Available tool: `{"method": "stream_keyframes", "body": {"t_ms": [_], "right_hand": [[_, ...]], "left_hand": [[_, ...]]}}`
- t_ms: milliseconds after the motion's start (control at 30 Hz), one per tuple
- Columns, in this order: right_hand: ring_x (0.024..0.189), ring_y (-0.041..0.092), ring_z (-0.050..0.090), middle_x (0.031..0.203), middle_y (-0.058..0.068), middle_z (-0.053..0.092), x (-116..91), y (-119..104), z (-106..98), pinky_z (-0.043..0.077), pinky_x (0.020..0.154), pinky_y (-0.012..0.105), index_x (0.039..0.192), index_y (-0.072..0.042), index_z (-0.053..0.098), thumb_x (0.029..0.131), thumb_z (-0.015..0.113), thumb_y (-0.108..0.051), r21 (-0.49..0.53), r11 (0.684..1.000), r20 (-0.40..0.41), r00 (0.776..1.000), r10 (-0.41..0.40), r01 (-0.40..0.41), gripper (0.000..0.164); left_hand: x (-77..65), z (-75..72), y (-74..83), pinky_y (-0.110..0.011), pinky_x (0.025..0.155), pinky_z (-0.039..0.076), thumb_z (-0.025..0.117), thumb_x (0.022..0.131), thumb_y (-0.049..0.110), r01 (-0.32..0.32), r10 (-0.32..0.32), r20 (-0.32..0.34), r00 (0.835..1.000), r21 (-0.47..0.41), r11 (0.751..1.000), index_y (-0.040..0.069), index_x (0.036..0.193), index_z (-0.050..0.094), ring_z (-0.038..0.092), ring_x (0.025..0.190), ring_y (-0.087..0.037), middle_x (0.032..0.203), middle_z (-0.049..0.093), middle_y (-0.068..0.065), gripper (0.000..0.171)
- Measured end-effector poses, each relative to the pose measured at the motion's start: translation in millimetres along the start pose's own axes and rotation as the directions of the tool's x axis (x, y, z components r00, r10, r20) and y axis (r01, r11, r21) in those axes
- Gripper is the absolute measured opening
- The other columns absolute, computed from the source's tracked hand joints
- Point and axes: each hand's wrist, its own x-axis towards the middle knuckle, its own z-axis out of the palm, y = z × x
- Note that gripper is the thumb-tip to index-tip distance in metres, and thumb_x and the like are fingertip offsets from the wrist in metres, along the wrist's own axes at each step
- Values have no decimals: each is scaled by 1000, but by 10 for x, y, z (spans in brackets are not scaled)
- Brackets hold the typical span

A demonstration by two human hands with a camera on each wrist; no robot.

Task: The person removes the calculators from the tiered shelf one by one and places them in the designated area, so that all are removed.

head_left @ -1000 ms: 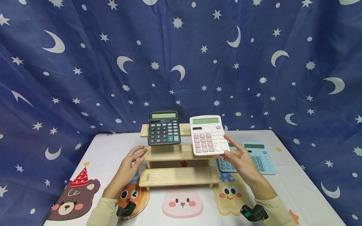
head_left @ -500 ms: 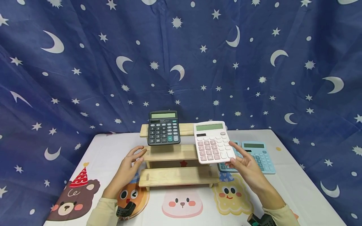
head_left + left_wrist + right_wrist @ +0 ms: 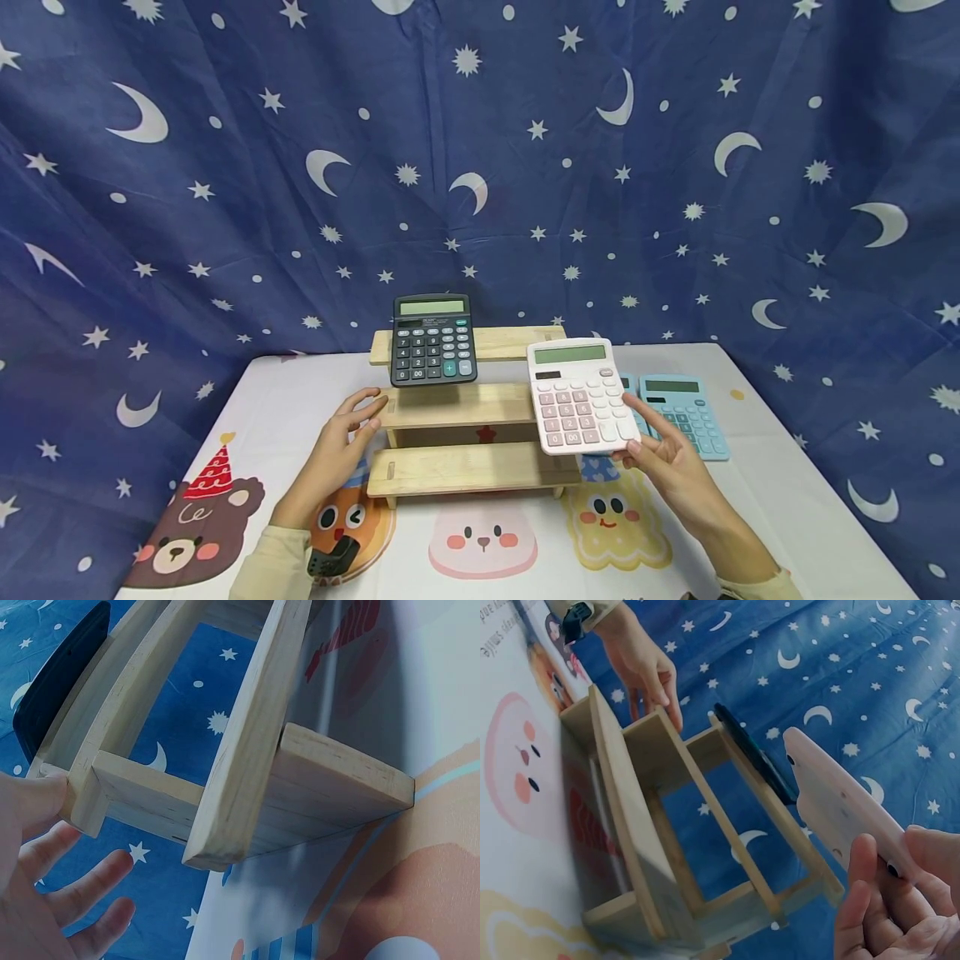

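A white calculator (image 3: 581, 396) with pink number keys hangs tilted in front of the right end of the wooden step rack (image 3: 472, 468). My right hand (image 3: 678, 471) pinches its lower right edge; in the right wrist view the thumb and fingers (image 3: 862, 859) hold it from both faces, its underside showing. A black calculator (image 3: 432, 342) leans on the rack's top step, left of middle. At the left end of the middle step, my left hand (image 3: 341, 446) holds the board between thumb and finger. The other left fingers (image 3: 90, 881) are spread loosely below it.
Two light blue calculators lie on the table behind the right hand; the right one (image 3: 686, 421) shows mostly, the other (image 3: 628, 383) is largely hidden. A white cartoon-print tablecloth (image 3: 795, 508) covers the table. A blue star-and-moon curtain (image 3: 480, 167) hangs behind.
My right hand has moved right and toward me, bringing the white calculator lower and away from the top step. My left hand and the black calculator have stayed put.
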Motion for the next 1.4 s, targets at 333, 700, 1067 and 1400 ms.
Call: {"method": "stream_keyframes", "body": {"t_ms": [333, 700, 1067, 1400], "right_hand": [[94, 3, 70, 104, -4, 77, -171, 98, -106, 54, 84, 19, 162, -6, 13, 105, 41, 3, 50, 999, 26, 1000, -5, 3, 64], [94, 3, 70, 102, -6, 76, -373, 189, -223, 54, 83, 20, 162, -17, 20, 106, 41, 1, 54, 997, -18, 998, 59, -58, 62], [98, 1, 69, 113, -6, 76, -642, 359, -365, 55, 86, 19, 156, -34, 31, 107, 40, -1, 65, 990, -38, 991, 127, -124, 60], [99, 3, 71, 113, -4, 75, -800, 480, -469, 57, 86, 21, 147, -42, 42, 106, 39, 3, 93, 990, -42, 993, 111, -106, 61]], "left_hand": [[-1, 2, -7, -68, 98, 47, 54, 105, 12, -2, 2, -1, 1000, -3, 1000, -3, 140, 58, 44, 140, -49, 152, 47, -22, 38], [5, -1, 0, -68, 98, 47, 54, 105, 12, 0, 0, -2, 1000, -6, 1000, -3, 139, 58, 44, 140, -49, 152, 46, -24, 38], [-1, 1, -20, -67, 97, 48, 54, 105, 13, -10, 10, -2, 1000, -5, 1000, -3, 140, 58, 45, 139, -49, 152, 46, -23, 38], [0, 3, -2, -67, 98, 47, 54, 105, 12, -2, 2, -1, 1000, -15, 1000, -3, 139, 58, 44, 140, -48, 152, 47, -23, 38]]}}
